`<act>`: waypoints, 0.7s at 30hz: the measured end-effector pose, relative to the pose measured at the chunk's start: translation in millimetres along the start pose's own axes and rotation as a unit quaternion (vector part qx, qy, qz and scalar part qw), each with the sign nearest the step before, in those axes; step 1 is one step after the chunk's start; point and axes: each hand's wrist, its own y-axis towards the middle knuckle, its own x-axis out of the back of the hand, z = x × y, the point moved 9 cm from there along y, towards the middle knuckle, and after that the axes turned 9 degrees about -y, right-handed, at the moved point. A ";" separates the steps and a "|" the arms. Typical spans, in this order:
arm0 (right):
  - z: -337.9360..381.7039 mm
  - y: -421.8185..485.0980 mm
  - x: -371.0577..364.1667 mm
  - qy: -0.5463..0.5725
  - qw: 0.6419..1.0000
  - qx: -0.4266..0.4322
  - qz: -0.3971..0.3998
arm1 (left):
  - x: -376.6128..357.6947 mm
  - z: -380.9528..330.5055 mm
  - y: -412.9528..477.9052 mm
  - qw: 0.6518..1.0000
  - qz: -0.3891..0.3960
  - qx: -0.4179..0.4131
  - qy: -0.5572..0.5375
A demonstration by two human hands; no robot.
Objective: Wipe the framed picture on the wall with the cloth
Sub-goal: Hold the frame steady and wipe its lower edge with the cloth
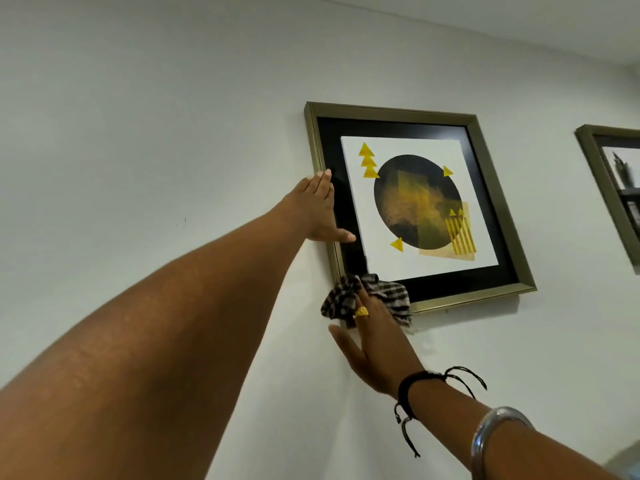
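Brass-coloured square picture frame (498, 202), with a black mount and a yellow-and-black geometric print, hangs on the white wall (173, 133). The left hand (317, 209) lies flat, fingers straight, against its left edge, probably to stop it swinging. The right hand (372, 337), fingers stretched out and uncurled, presses a bunched black-and-white checked cloth (391, 292) onto the lower left corner. The bottom rail runs clear to the right, and a second brass-coloured frame (602, 181) hangs well apart.

Gold ring (361, 312) on right hand (375, 348); black cord (403, 388); silver bangle (479, 439).
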 end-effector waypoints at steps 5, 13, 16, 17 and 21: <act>-24.9 -11.1 9.5 -0.068 0.997 0.043 0.015 | -6.7 -0.2 1.2 1.000 -0.013 -0.007 0.026; -95.7 -16.1 13.2 -0.120 0.990 -0.065 -0.023 | -9.2 1.7 1.8 1.000 -0.023 -0.014 0.004; -126.5 -13.5 18.7 -0.131 0.971 -0.198 -0.037 | -10.3 1.4 3.2 0.999 -0.030 -0.021 0.000; -128.3 -10.9 19.9 -0.135 0.963 -0.232 -0.040 | -10.7 1.4 3.3 0.999 -0.031 -0.023 -0.002; -93.3 -3.3 15.3 -0.146 0.951 -0.267 -0.041 | -12.9 -0.2 3.6 0.999 -0.036 -0.033 -0.013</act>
